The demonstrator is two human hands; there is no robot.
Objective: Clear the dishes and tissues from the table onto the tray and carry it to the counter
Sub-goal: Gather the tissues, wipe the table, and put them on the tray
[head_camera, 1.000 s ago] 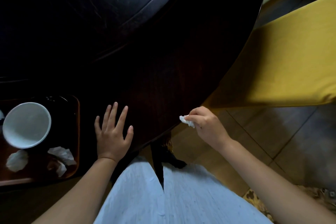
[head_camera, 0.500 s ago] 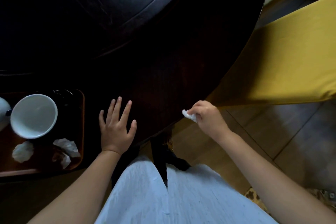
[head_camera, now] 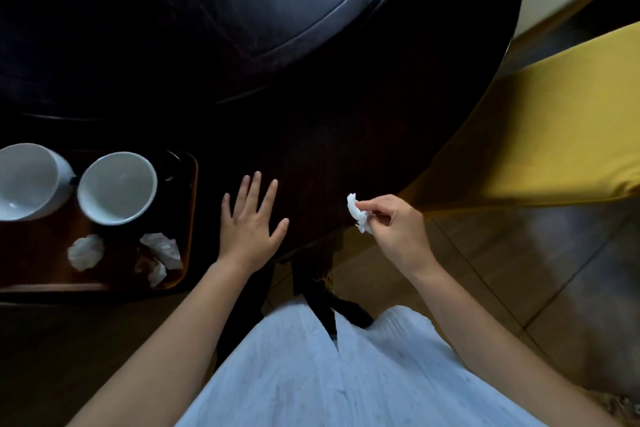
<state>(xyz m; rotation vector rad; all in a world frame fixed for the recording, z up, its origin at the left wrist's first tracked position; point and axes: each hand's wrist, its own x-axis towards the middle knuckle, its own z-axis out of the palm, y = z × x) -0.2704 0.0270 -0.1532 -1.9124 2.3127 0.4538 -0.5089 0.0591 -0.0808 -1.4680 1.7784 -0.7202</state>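
1. Head view: the brown tray (head_camera: 189,204) sits on the dark round table (head_camera: 346,114) near its front edge and serves as the landmark here.
2. On the tray stand two white cups (head_camera: 117,187), side by side, mouths up.
3. Nearer the person than the cups, three crumpled tissues (head_camera: 85,251) lie on the tray floor.
4. Just right of the tray, the left hand (head_camera: 250,227) lies flat on the table, fingers spread, holding nothing.
5. Farther right of the tray, at the table's edge, the right hand (head_camera: 393,227) pinches a small white tissue (head_camera: 356,213) between thumb and fingertips.
6. Beyond that hand, a yellow cushion (head_camera: 554,121) is partly under the table rim.
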